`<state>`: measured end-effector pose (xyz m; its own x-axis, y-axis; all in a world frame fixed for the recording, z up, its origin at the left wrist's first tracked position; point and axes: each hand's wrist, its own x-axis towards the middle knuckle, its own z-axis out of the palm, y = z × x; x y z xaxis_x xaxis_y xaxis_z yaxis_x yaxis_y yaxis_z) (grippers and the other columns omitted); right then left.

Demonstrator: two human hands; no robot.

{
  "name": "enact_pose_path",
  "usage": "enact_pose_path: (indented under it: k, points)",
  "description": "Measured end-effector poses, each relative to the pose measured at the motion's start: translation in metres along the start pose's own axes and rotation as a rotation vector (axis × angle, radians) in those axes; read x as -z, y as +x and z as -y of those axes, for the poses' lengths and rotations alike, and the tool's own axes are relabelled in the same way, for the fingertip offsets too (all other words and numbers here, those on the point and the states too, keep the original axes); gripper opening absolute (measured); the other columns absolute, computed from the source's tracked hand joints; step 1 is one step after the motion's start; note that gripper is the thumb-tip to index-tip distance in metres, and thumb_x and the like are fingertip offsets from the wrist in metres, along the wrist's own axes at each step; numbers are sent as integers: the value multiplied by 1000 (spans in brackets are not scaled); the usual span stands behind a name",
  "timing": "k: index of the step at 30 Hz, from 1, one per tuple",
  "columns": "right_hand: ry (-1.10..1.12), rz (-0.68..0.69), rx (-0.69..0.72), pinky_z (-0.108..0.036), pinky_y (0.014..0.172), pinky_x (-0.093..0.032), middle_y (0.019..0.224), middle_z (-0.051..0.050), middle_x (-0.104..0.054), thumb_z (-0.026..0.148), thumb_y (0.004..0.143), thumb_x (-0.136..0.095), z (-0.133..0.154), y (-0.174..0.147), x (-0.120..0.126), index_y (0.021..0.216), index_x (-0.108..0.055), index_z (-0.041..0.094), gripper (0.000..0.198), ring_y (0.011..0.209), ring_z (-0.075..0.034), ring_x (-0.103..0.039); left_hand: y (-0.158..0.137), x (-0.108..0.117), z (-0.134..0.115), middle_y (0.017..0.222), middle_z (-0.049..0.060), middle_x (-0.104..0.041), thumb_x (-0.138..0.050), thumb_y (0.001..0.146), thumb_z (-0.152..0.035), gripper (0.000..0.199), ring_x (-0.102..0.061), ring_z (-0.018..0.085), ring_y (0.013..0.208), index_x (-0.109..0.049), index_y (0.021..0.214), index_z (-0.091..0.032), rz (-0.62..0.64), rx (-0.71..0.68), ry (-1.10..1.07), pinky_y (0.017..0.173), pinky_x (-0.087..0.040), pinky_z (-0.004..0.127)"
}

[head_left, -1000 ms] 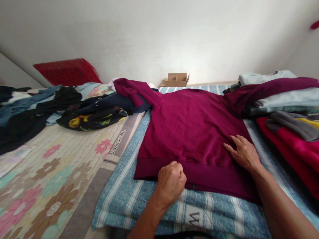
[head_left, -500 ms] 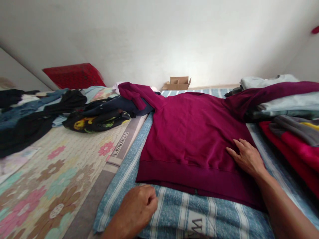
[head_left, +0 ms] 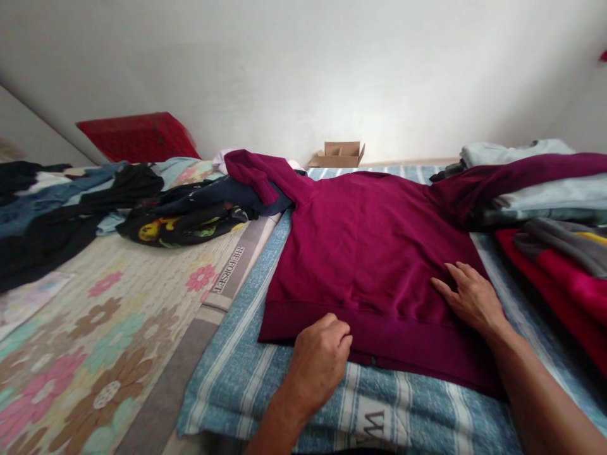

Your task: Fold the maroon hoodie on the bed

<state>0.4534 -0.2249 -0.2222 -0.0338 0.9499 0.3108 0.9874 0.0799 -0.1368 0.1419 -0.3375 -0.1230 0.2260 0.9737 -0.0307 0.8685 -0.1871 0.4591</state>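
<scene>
Blue-and-white striped blanket (head_left: pixel 303 392) carries the work. At its near edge the left hand (head_left: pixel 318 361) is curled, knuckles at the hem of the maroon fleece sweatshirt (head_left: pixel 370 253); whether it pinches cloth cannot be told. The right hand (head_left: pixel 472 298) rests flat, fingers spread, near the hem's right corner. The sweatshirt's long axis runs away toward the far wall, sleeves draped over the dark loose clothes (head_left: pixel 190 218) and the folded stack (head_left: pixel 545 189).

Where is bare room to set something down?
Free: the floral quilt left of the blue striped blanket, and the blanket strip before the maroon sweatshirt. Crowded: dark loose clothes far left, folded stack right.
</scene>
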Motion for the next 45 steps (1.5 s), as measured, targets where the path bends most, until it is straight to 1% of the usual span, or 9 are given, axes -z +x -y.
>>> enact_pose_path:
  k: [4,8,10,15,25,29,35,40,45]
  points:
    - [-6,21,-9,-46,94,-41,128,-19,-50,54,86,-39,0,1,1,122,-52,10,58,118,-32,-47,15,-13,-7,78,1,-56,-50,84,-19,13,-53,14,73,-57,74,-19,-14,26,100,66,-37,25]
    - [-5,32,-16,-45,94,-41,128,-20,-49,53,86,-39,1,1,3,123,-52,10,58,119,-32,-46,19,-17,-7,78,1,-56,-48,83,-16,14,-53,15,73,-55,71,-19,20,-3,186,66,-36,26]
    - [-1,25,-16,-45,95,-41,128,-20,-50,53,87,-40,1,1,3,122,-52,10,57,119,-32,-46,19,-18,-7,76,1,-55,-45,82,-14,17,-52,14,72,-54,69,-19,12,-11,214,65,-36,26]
    - [9,-1,-5,-46,94,-41,127,-19,-51,52,86,-41,0,0,1,122,-53,11,56,118,-32,-46,19,-20,-5,71,0,-53,-43,80,-10,19,-50,13,67,-53,66,-19,-23,6,195,62,-34,25]
    - [-17,29,-5,-43,96,-40,127,-20,-50,55,87,-37,0,2,3,122,-53,9,60,118,-31,-47,16,-14,0,73,0,-53,-44,79,-10,18,-52,12,69,-53,66,-19,32,-24,103,63,-34,24]
    - [-20,39,-15,-43,97,-40,128,-20,-49,55,87,-36,0,2,3,123,-52,9,61,120,-31,-46,18,-17,-5,75,1,-54,-46,81,-14,16,-52,14,71,-53,67,-19,19,-24,175,65,-35,26]
    - [-19,39,-23,-43,97,-40,128,-20,-49,55,87,-36,2,1,4,123,-52,9,61,119,-31,-46,21,-24,-9,74,2,-54,-41,80,-10,19,-53,17,71,-53,69,-19,-16,-63,288,63,-34,29]
    - [-15,30,-11,-43,97,-40,128,-20,-50,54,87,-37,2,1,2,122,-53,8,61,119,-32,-47,19,-19,-3,69,1,-52,-41,78,-9,17,-50,14,64,-48,67,-19,-17,-72,196,59,-30,29]
    - [-12,5,5,-45,95,-42,127,-21,-50,54,87,-38,1,0,-2,121,-53,8,59,119,-32,-46,20,-9,2,67,-1,-48,-38,79,-8,19,-45,12,59,-43,65,-20,-106,-18,51,58,-30,26]
